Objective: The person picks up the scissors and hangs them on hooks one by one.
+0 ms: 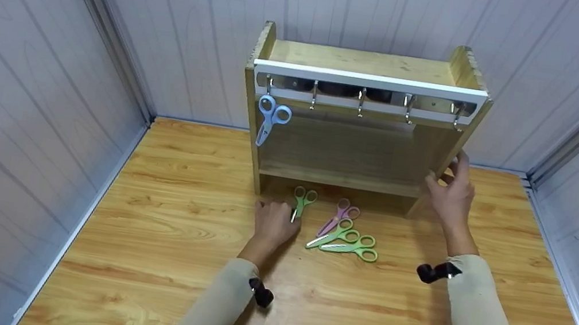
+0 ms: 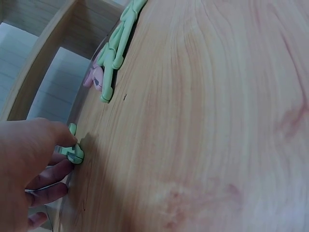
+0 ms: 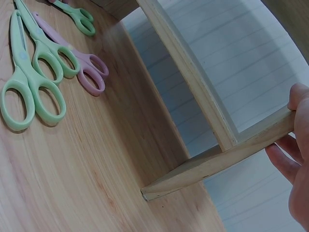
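Note:
My left hand (image 1: 275, 222) is low in front of the wooden shelf and pinches a pair of green scissors (image 1: 302, 198) by the blade end, the handle loops pointing toward the shelf. In the left wrist view the thumb and fingers close round the scissors (image 2: 75, 154) at the tabletop. My right hand (image 1: 452, 194) grips the right side panel of the wooden shelf (image 3: 217, 162), thumb on one face and fingers on the other. Blue scissors (image 1: 272, 119) hang by one loop from the leftmost hook of the white rack (image 1: 369, 79).
To the right of the left hand, pink scissors (image 1: 342, 214) lie partly under green scissors (image 1: 336, 235), with another green pair (image 1: 354, 246) beside them. Several metal hooks (image 1: 361, 103) on the rack bear nothing. Panelled walls (image 1: 0, 82) enclose the wood-grain tabletop (image 1: 154, 211).

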